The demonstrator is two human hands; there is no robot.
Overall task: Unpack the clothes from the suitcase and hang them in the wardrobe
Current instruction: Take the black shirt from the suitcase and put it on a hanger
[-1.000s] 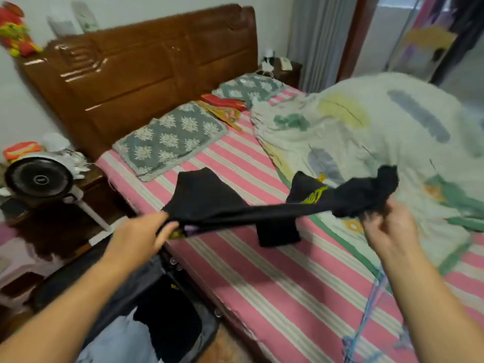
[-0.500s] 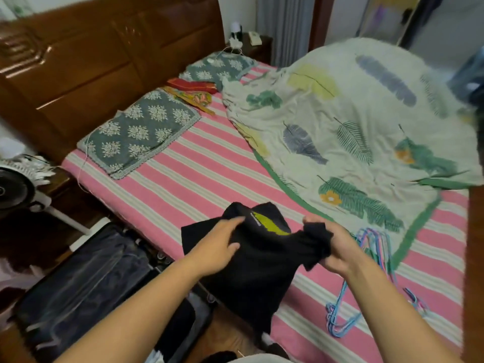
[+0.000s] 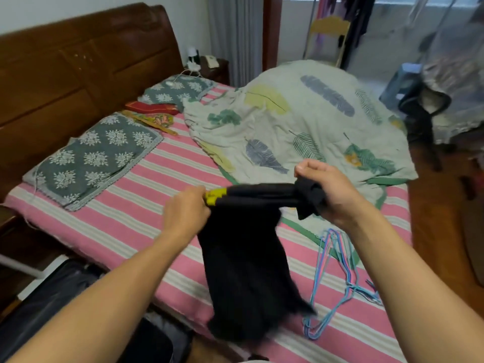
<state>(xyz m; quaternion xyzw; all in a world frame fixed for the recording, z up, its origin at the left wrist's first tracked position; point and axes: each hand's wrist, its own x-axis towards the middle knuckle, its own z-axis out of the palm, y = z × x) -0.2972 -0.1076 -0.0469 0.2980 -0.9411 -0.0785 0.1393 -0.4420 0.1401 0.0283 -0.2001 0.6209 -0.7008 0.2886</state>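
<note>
Garment: black shirt (image 3: 243,260) with a yellow mark near the top edge, held up above the near edge of the bed (image 3: 125,226), lower part hanging loose and blurred
Left hand (image 3: 187,213): fingers curled round the top edge of the shirt at the yellow mark, over the bed
Right hand (image 3: 328,191): fist closed on a bunched wad of the same top edge, further along the bed
Handling: soft, limp, light; no shape of its own, likely to sag and twist between grips; little risk of slipping, none of breaking
Where to hold: probably best at the shoulder seams or collar, spread flat, not in a wad, so a hanger can go in
Hangers (image 3: 337,281): thin blue and pink ones in a heap on the bed, just beside the hanging shirt
Suitcase (image 3: 52,305): dark, open, on the floor against the near side of the bed
Wardrobe: not identifiable in view
</note>
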